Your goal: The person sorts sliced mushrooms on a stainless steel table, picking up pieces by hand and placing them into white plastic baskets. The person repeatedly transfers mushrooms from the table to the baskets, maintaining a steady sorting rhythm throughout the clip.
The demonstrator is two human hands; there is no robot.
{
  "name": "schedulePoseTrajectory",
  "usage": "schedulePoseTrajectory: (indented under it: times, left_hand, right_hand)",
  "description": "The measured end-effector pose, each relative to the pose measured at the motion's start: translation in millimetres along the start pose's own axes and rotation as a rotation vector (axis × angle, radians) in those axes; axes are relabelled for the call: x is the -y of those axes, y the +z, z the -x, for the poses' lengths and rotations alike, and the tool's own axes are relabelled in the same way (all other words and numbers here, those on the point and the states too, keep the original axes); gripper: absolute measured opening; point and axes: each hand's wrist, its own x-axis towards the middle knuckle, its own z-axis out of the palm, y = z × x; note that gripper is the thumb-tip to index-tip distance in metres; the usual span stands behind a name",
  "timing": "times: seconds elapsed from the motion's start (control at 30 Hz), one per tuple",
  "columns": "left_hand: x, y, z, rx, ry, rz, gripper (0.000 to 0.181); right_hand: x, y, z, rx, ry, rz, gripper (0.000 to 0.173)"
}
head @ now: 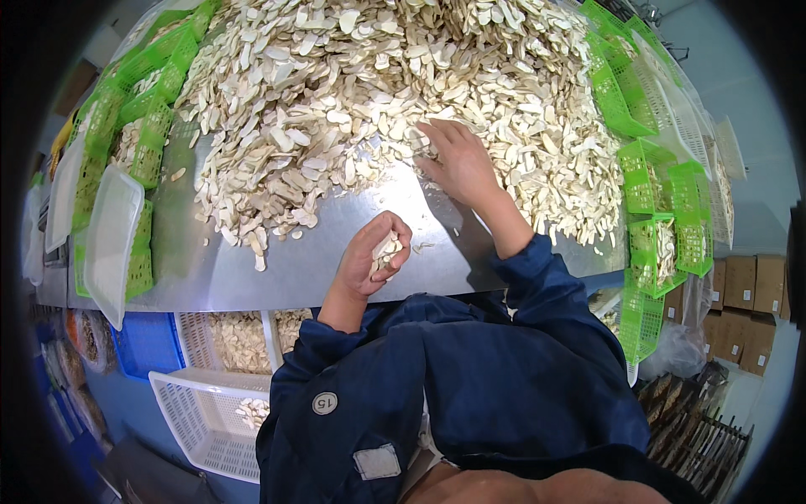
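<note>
A large heap of pale dried slices (390,82), perhaps mushroom or root, covers much of a metal table (252,271). My left hand (374,255) is curled around several slices (386,249) above the bare metal near the table's front edge. Farther forward and to the right, my right hand (456,160) reaches to the near edge of the heap, palm down with its fingers spread. Its fingertips are at the slices; nothing is plainly gripped in it, though its palm is hidden.
Green plastic baskets (652,252) with slices line both sides of the table. A white lid or tray (113,239) leans at the left. Below the front edge are a blue crate (148,343) and a white basket (214,435) with some slices. Cardboard boxes (740,283) stand at the right.
</note>
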Motion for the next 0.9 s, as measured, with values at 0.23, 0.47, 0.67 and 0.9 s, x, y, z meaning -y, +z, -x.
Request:
schedulePoseTrajectory:
  times: [0.23, 0.47, 0.67, 0.9]
  left_hand:
    - [0, -1, 2, 0.008, -0.009, 0.009, 0.028]
    - [1, 1, -3, -0.005, -0.021, 0.005, 0.028]
    - [-2, 2, -1, -0.011, -0.029, 0.009, 0.027]
    - [-2, 0, -1, -0.001, -0.026, -0.007, 0.028]
  right_hand:
    - [-4, -13, 8, 0.246, 0.182, -0.126, 0.027]
    - [-12, -24, 10, 0.128, 0.210, -0.107, 0.019]
    - [6, 14, -15, 0.144, 0.169, 0.009, 0.024]
    - [-5, -4, -7, 0.382, 0.286, -0.108, 0.025]
